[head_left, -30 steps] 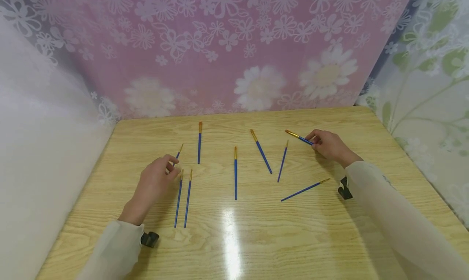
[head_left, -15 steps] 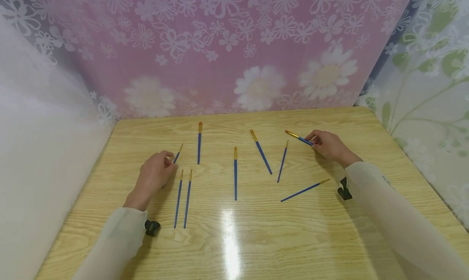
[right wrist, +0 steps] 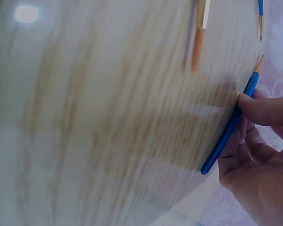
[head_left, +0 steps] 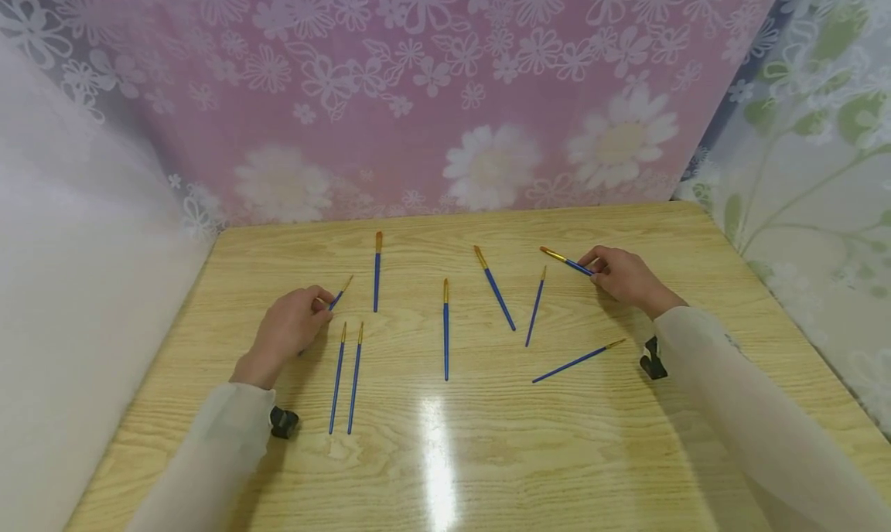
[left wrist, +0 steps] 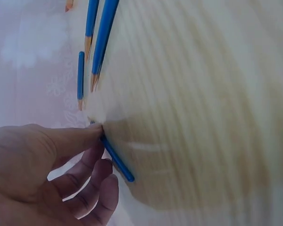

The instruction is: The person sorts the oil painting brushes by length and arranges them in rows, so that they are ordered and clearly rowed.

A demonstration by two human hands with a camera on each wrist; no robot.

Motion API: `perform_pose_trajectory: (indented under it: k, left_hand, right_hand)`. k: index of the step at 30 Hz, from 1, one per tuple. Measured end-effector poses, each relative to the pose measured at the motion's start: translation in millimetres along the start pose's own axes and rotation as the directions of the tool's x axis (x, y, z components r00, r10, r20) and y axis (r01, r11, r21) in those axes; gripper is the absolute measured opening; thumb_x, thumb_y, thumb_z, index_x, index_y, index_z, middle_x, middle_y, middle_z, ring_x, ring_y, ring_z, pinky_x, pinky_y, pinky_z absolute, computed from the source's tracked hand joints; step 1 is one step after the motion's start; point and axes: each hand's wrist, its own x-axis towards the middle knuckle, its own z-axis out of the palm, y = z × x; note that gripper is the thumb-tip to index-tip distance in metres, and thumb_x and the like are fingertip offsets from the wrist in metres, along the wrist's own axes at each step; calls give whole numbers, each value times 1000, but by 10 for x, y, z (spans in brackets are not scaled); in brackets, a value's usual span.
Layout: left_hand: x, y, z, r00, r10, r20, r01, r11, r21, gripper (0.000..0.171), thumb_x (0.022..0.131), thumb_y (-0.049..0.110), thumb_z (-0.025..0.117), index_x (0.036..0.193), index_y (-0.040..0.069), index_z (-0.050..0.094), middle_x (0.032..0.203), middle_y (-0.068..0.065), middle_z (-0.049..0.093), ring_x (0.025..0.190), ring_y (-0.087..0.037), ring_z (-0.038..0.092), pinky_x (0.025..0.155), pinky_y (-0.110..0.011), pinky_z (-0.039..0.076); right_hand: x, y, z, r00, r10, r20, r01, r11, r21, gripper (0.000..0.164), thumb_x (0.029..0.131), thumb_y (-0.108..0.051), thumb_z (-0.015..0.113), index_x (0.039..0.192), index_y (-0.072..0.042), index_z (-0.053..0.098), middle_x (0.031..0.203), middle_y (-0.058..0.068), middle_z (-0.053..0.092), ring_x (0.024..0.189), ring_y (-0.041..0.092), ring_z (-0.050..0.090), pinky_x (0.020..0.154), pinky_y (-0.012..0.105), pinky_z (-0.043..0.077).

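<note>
My left hand (head_left: 291,327) pinches a thin blue paintbrush (left wrist: 118,157) between thumb and fingers; its gold ferrule and tip point away to the upper right in the head view. Just right of that hand, two slim blue paintbrushes lie side by side, a left one (head_left: 337,381) and a right one (head_left: 356,381). On the far right, my right hand (head_left: 625,278) pinches the blue handle of a thicker paintbrush (right wrist: 228,127), whose gold ferrule and brown bristles point left in the head view. Part of each held handle is hidden behind fingers.
More blue paintbrushes lie spread between the hands: one at the back (head_left: 377,273), one in the middle (head_left: 446,331), a slanted one (head_left: 496,291), a thin one (head_left: 535,308) and one lying crosswise (head_left: 579,360). A flowered pink curtain (head_left: 390,130) borders the wooden table (head_left: 557,455).
My left hand has moved off the pair of brushes, slightly left, and tilted its thin paintbrush further to the right. The right hand and its paintbrush have stayed put.
</note>
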Motion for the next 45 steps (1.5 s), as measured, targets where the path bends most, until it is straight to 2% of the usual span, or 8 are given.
perform_pose_trajectory:
  k: [7, 18, 35, 40, 45]
  left_hand:
    - [49, -109, -43, 999, 14, 42, -14, 1000, 18, 27, 110, 14, 65, 134, 3, 69, 123, -21, 76, 108, -39, 71, 91, -56, 58]
    - [147, -155, -181, 990, 55, 127, -59, 998, 29, 20, 109, 10, 64, 127, 5, 72, 122, -20, 76, 112, -40, 70, 94, -56, 57]
    - [163, -195, -133, 989, 109, 99, -113, 993, 42, 22, 110, 6, 62, 128, -2, 72, 121, -22, 74, 115, -41, 69, 99, -59, 56]
    - [163, -167, -164, 984, 145, 104, -152, 987, 56, 23, 109, 5, 61, 129, -3, 72, 121, -23, 72, 114, -41, 68, 99, -59, 56]
    - [117, -83, -244, 982, 156, 111, -162, 986, 49, 24, 111, 5, 59, 130, -3, 69, 124, -24, 72, 114, -41, 69, 97, -58, 58]
  right_hand:
    - [-1, -32, 3, 1000, 4, 1, -4, 1000, 1, 29, 108, 2, 57, 137, 6, 63, 123, 32, 67, 114, 48, 66, 98, 64, 54]
    - [-7, -59, -2, 1000, -1, 1, 1, 1000, -9, 29, 108, 3, 57, 137, 7, 63, 123, 33, 67, 114, 48, 67, 98, 64, 54]
    - [-7, -51, 10, 1000, 18, 3, -18, 1000, -8, 30, 108, 2, 57, 138, 6, 63, 126, 34, 67, 116, 49, 66, 99, 65, 54]
    - [-4, -48, 7, 1000, 21, 0, -21, 1000, -9, 29, 108, 2, 57, 137, 6, 63, 125, 33, 67, 115, 48, 66, 97, 64, 54]
    - [-2, -46, 4, 1000, 22, 0, -22, 1000, -10, 29, 109, 2, 57, 137, 6, 63, 125, 33, 67, 114, 48, 67, 97, 63, 55]
